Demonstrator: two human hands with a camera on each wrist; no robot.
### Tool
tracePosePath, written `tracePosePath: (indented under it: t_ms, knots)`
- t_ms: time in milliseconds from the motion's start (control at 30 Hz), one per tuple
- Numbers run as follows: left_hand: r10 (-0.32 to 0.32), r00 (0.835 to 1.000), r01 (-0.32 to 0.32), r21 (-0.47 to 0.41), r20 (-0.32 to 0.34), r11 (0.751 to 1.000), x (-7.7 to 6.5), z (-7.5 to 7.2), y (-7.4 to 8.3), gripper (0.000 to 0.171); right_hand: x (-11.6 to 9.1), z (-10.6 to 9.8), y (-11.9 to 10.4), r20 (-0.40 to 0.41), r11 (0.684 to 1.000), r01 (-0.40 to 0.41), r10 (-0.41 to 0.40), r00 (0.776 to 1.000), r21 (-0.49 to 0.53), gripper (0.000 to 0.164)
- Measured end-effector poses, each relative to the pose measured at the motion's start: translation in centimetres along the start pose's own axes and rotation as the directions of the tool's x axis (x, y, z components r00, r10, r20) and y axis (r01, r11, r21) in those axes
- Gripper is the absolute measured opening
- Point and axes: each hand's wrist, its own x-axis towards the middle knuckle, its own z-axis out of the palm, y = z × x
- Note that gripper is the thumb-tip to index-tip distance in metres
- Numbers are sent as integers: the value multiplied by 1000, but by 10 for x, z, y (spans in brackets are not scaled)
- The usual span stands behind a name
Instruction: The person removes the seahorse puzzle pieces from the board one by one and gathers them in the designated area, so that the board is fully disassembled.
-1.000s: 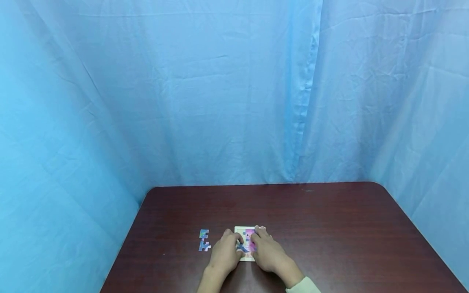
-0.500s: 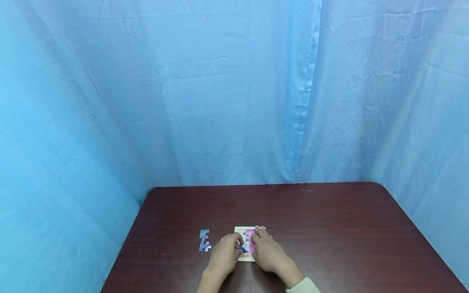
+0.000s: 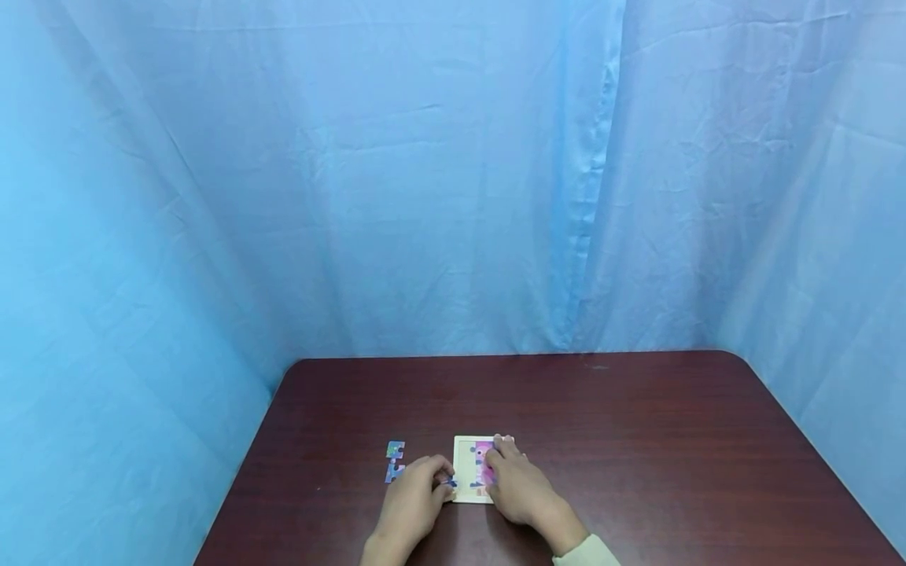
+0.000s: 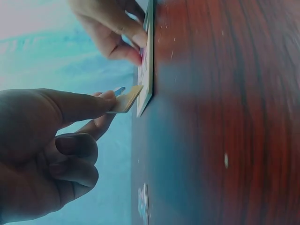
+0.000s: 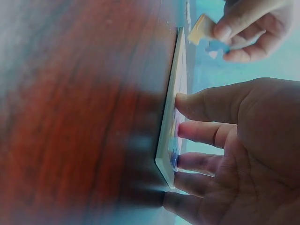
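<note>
My left hand [image 3: 410,501] pinches a jigsaw piece [image 4: 125,101] between thumb and fingers, tilted at the left edge of a small puzzle board [image 3: 463,468]. The piece has a tan edge and some blue, clearest in the right wrist view. My right hand [image 3: 521,489] rests on the board's right part, its extended fingertips [image 5: 187,130] touching the pieces set there. Pink and purple pieces [image 3: 484,470] fill that side, partly covered by the fingers. Pale bare backing shows in the board's left part.
Two loose blue jigsaw pieces, one farther back [image 3: 395,450] and one nearer [image 3: 393,472], lie left of the board; my left hand is close to the nearer one. The dark brown table [image 3: 637,440] reaches back to blue curtains [image 3: 425,196].
My left hand has moved left, taking the jigsaw piece off the board's lower left part, where pale backing now shows. The right hand has stayed in place on the board.
</note>
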Motion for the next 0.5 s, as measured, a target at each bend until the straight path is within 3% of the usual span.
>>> tracePosePath:
  t_ms: [333,500]
  knots:
    - [-102,995,102,51,8,993,-10,-13,-14,13,-1,0,0,12,1000,-13,13,1000,9,26]
    - [-173,984,172,39,44,984,-13,-23,-26,11,-1,1,0,16,1000,-12,12,1000,12,25]
